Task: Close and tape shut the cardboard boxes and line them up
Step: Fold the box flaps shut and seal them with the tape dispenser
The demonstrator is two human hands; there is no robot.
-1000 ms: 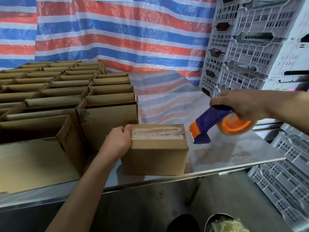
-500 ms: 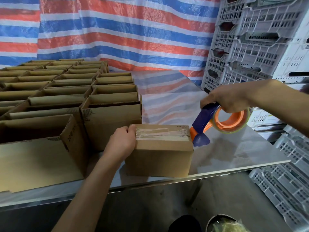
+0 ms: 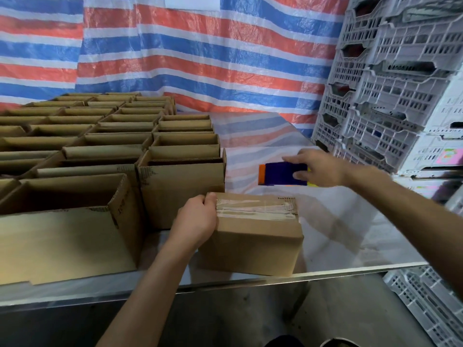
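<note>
A small closed cardboard box [image 3: 253, 244] stands near the table's front edge, with clear tape along its top seam. My left hand [image 3: 198, 219] grips the box's left end, fingers curled over the top edge. My right hand [image 3: 318, 167] holds the purple and orange tape dispenser [image 3: 280, 174] low over the table, behind and to the right of the box. Several open cardboard boxes [image 3: 180, 181] stand in rows to the left, flaps up.
The shiny table [image 3: 350, 241] has its front edge running close below the taped box. Stacked white plastic crates [image 3: 390, 101] rise on the right, and another crate [image 3: 431, 304] sits on the floor. A striped tarp [image 3: 200, 51] hangs behind.
My right hand has carried the tape dispenser away from the box's right end, back and down toward the table. My left hand has stayed on the box.
</note>
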